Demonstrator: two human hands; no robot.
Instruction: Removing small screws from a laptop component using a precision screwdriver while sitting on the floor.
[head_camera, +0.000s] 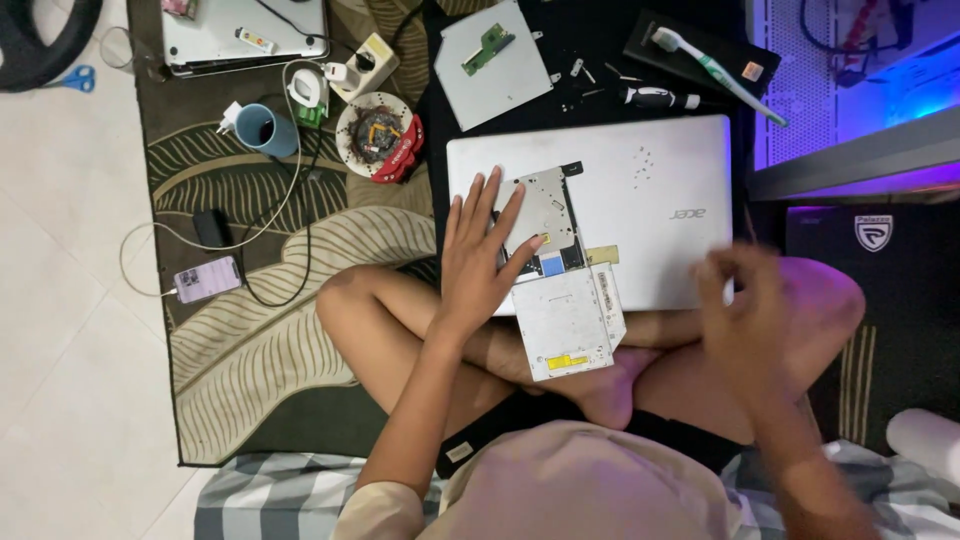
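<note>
Left hand (478, 255) spread flat on the opened optical drive (545, 215) atop the silver laptop (640, 200); right hand (748, 305) blurred, grip unclear. The drive cover (565, 325) overhangs the laptop's edge and could slide off if nudged.

Under my left hand (480, 255) lies a flat metal drive casing (545, 215), grey and thin, resting on the closed silver laptop (640, 190) that sits across my lap. My fingers spread flat over its left part. Just below it, a second drive casing (568, 320) of pale metal with a yellow label hangs tilted over the laptop's near edge, above my crossed legs. A blue tab shows between the two.
</note>
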